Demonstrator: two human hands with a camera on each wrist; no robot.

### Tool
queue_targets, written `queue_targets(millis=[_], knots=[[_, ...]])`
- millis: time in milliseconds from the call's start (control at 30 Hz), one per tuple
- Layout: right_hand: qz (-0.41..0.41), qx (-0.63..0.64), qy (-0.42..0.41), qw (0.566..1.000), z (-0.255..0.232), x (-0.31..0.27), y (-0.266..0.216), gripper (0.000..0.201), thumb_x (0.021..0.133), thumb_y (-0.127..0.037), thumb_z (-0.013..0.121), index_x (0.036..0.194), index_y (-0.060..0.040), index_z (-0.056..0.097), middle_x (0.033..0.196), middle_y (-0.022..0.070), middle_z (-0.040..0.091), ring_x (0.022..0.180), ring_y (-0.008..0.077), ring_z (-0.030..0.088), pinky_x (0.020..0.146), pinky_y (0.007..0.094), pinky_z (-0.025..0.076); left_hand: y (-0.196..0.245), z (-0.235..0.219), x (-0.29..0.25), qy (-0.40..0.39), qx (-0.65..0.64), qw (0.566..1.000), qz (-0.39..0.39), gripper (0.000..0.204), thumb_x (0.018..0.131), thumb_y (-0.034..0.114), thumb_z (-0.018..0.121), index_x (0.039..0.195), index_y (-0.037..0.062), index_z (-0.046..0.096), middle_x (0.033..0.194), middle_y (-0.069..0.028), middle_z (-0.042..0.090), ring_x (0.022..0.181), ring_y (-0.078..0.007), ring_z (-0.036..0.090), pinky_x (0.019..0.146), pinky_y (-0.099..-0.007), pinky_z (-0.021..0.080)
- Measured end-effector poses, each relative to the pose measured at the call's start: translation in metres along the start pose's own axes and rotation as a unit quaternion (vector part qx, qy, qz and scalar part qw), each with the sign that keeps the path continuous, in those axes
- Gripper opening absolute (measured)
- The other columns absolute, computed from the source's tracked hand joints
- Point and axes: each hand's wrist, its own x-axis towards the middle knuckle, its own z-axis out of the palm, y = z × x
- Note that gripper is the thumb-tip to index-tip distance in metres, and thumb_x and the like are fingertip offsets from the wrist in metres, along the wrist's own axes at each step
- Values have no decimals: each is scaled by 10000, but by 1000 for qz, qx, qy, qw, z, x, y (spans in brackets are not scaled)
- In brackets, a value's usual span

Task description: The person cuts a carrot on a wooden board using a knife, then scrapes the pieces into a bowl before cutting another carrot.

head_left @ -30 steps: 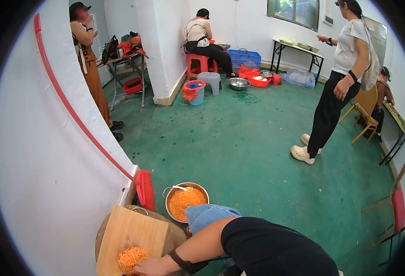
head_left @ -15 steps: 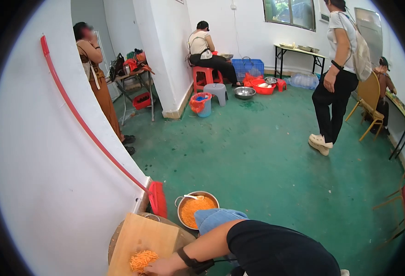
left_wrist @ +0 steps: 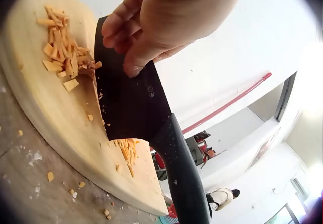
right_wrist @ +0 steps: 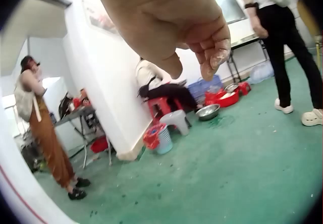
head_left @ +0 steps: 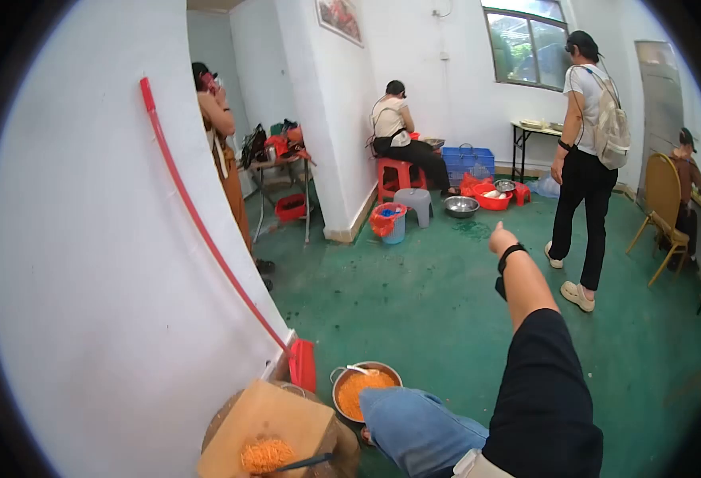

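My left hand (left_wrist: 176,19) pinches the dark blade of a cleaver (left_wrist: 128,90), thumb flat against its face. The blade stands by a wooden cutting board (left_wrist: 60,128), overlapping a heap of orange shreds (left_wrist: 65,52) that look like carrot. In the head view, the cleaver's dark handle (head_left: 311,461) projects from beside the shreds (head_left: 266,456) on the board (head_left: 275,410). My right hand (head_left: 503,237) is stretched forward over the floor, holding nothing. In the right wrist view, the fingers of this hand (right_wrist: 176,27) bend loosely, thumb apart from them.
A metal basin of orange shreds (head_left: 358,390) with a white spoon (head_left: 358,369) stands beside the board. A red dustpan (head_left: 303,365) leans at the wall corner. One person walks at the right (head_left: 589,183); another sits at the back (head_left: 398,127). A bin (head_left: 393,227) stands near a grey stool (head_left: 414,203).
My right hand has left the shreds on the board and swung up and forward. The cleaver handle now shows over the board. The head view has tilted up, and the walking person has turned away.
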Motion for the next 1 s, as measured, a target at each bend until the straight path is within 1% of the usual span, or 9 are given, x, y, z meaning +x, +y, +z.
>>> queue_targets(millis=[100,133,200,367,467,533,633,800,1000], knots=[[-141,-78,-23,987,11,-5,-16,562,846,-171,495,1321,84,337,1144,227,584,1063,324,575,889,416,468,-28,-7,-53,-58,34,995,-74,123,775,132,618,830,23,622,807,-180,620,762,-361,593,659,-443,458],[-190,-60,-94,975,6,-36,-38,536,820,-226,562,1231,98,442,1062,214,620,989,330,605,833,409,494,-36,-1,-54,-30,39,999,-18,136,763,149,619,818,25,608,766,-190,601,758,-378,568,665,-456,440],[-425,-139,-15,895,75,-52,-91,566,806,-281,619,1248,33,454,994,191,641,918,327,624,757,387,504,-32,-5,-53,-53,-18,996,-63,123,780,160,595,792,39,584,756,-188,588,756,-377,558,656,-463,434],[-624,123,-359,683,87,-366,-206,625,818,-248,634,1348,-52,367,1013,167,614,849,305,612,749,361,495,-36,5,-57,-14,-46,995,-88,91,783,153,581,796,63,576,735,-180,582,731,-374,570,629,-457,441],[-704,153,-411,559,134,-475,-212,672,801,-238,654,1358,-32,339,957,181,597,826,321,605,736,366,500,-24,-5,-54,-8,-34,995,-97,62,775,121,561,784,61,551,730,-173,575,739,-365,579,633,-461,450],[-832,134,-219,491,165,-516,-215,602,829,-178,596,1345,-8,337,908,193,576,823,337,598,713,389,500,-16,-13,-50,-10,-36,992,-122,59,777,114,558,777,56,547,737,-170,577,744,-363,582,641,-463,452],[-804,77,-255,531,178,-538,-221,420,839,-123,537,1223,4,420,894,199,580,787,361,582,688,428,481,-11,-19,-50,-80,-31,986,-145,70,775,89,561,827,44,575,784,-165,598,768,-355,594,654,-460,461],[-780,41,-276,560,181,-540,-236,139,816,-24,461,953,-10,441,859,202,572,776,362,603,643,439,487,-38,-29,-50,80,-159,972,-152,203,801,104,593,991,39,622,854,-164,627,794,-342,608,683,-417,484],[-777,42,-293,555,185,-539,-241,141,790,4,456,928,-2,427,841,205,571,740,358,609,623,430,493,-44,-28,-55,-81,-29,965,-246,240,766,172,669,946,20,621,869,-167,614,808,-332,603,702,-403,481]])
